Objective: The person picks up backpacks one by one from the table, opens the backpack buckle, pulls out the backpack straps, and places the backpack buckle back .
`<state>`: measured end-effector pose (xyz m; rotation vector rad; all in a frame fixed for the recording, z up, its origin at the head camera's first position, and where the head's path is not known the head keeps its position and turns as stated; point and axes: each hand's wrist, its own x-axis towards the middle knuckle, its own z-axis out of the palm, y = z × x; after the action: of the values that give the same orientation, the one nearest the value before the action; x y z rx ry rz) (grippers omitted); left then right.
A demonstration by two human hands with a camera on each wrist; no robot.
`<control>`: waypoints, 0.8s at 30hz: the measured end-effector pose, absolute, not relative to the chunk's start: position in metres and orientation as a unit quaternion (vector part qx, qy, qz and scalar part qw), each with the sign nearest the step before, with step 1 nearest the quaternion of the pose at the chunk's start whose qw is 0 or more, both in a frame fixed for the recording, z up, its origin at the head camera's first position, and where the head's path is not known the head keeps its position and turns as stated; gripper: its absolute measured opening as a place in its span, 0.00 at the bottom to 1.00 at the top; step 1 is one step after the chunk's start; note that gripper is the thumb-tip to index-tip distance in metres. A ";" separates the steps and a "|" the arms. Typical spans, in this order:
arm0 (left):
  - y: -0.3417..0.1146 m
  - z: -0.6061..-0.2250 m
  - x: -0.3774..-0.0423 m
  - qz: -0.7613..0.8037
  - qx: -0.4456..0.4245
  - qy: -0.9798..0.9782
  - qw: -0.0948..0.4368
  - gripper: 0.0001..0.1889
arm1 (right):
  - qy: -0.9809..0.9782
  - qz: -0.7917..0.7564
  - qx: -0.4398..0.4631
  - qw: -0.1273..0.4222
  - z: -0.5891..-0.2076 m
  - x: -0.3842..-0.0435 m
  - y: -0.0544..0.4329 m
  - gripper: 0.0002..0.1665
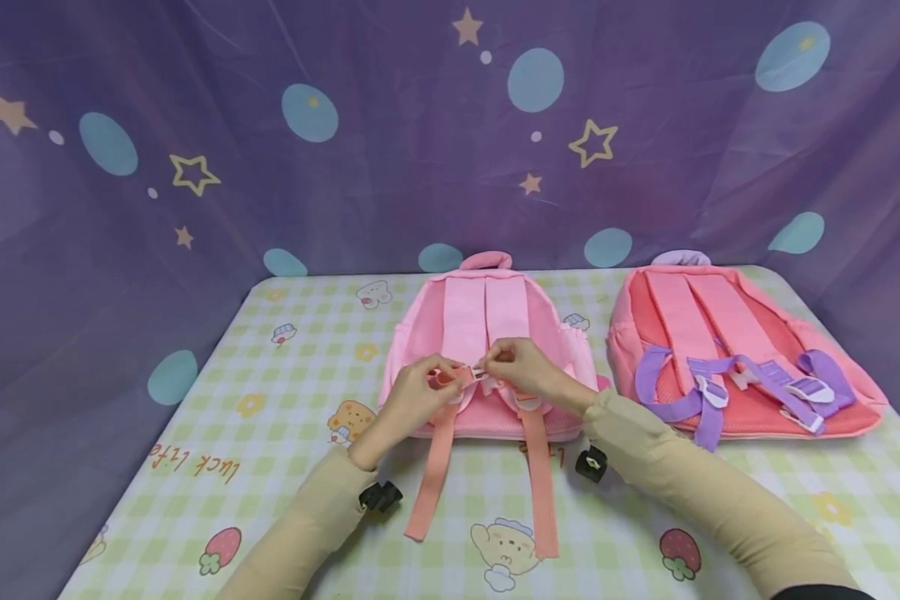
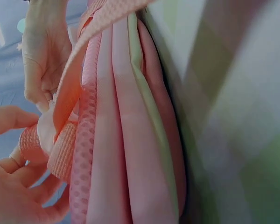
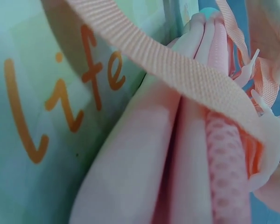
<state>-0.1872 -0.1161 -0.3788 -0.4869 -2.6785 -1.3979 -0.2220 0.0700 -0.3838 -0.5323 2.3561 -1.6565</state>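
A pale pink backpack (image 1: 555,312) lies on the table with its shoulder straps (image 1: 465,312) facing up. Over its lower half my left hand (image 1: 417,392) pinches a looped orange webbing strap (image 2: 30,142) beside a white plastic buckle (image 2: 46,128). From the other side, the fingers of my right hand (image 1: 523,367) pinch at the white plastic piece (image 1: 479,373) between the hands. Both hands nearly meet at the middle of the pack. Two loose orange strap ends (image 1: 432,483) hang over its bottom edge onto the cloth. My right fingers partly hide the small plastic part.
On the right lies a second, coral pink backpack (image 1: 727,333) with purple straps (image 1: 667,404) and white buckles. A green checked cloth (image 1: 300,375) with printed cartoons covers the table. Behind stands a purple curtain (image 1: 420,183) with stars and dots.
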 end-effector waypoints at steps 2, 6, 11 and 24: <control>-0.114 -0.378 -0.188 -0.448 -0.155 -0.879 0.053 0.04 | 0.802 -0.558 -0.187 0.101 -0.384 -0.222 0.070 0.04; -0.110 -0.379 -0.190 -0.426 -0.161 -0.886 0.089 0.06 | 0.803 -0.552 -0.208 0.086 -0.385 -0.222 0.069 0.04; -0.109 -0.380 -0.191 -0.418 -0.174 -0.884 0.117 0.06 | 0.805 -0.552 -0.207 0.073 -0.385 -0.222 0.069 0.04; -0.113 -0.379 -0.188 -0.436 -0.210 -0.871 0.089 0.03 | 0.797 -0.572 -0.166 0.105 -0.384 -0.221 0.071 0.06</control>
<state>-0.1877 -0.1125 -0.3788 -0.6256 -2.5899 -1.2971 -0.2210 0.0713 -0.3844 -0.4890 2.3475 -1.6849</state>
